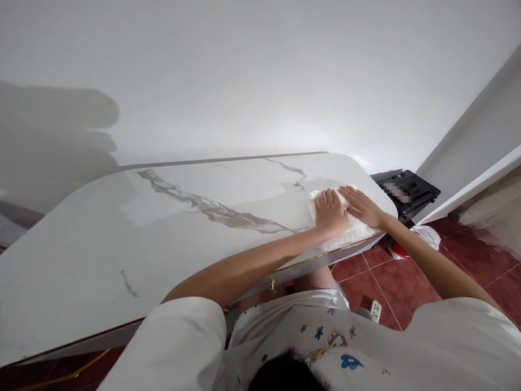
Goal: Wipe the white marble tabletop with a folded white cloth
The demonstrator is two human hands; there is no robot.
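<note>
A white, textured cloth (353, 232) lies spread on the marble-patterned tabletop (244, 190), near its right end and front edge. My left hand (330, 213) presses down on the cloth's left part, its fingers close together and bent over the fabric. Just to the right, my right hand (363, 207) rests flat on the same cloth with its fingers stretched to the left. The two hands almost meet, fingertips of the right beside the left hand. Both palms are hidden from above.
A white wall (260, 81) stands behind the table. Right of the table are a black case (419, 187) and a white-and-red container (425, 237) on the red tiled floor (385, 277). A power strip (375, 310) lies below. A gold knob (271, 285) juts from the table's front.
</note>
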